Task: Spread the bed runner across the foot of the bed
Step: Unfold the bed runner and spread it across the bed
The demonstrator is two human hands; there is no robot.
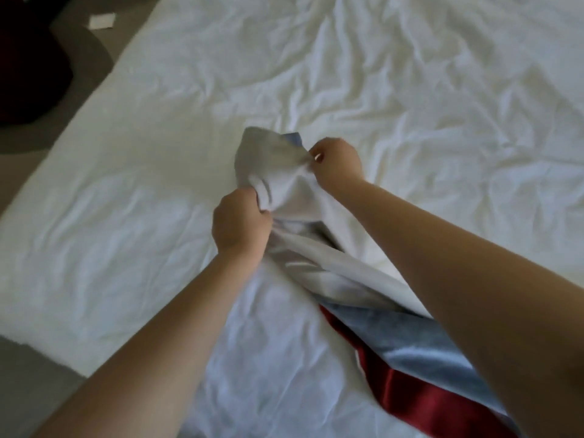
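Now the bunched bed runner (316,248) is gripped by both hands, left hand (241,221) and right hand (338,161), fingers curled tight, over the white bed (158,121).

**Off to the side: floor bits**

Top-left corner: small white card (101,21) lying flat on the floor (19,178). Edges blurred, no print legible. Just below it, a grey curved surface (87,55), rug or seat, can't tell. Beside that, at frame edge, a dark bulky item (30,74) w/ reddish tint, cropped.
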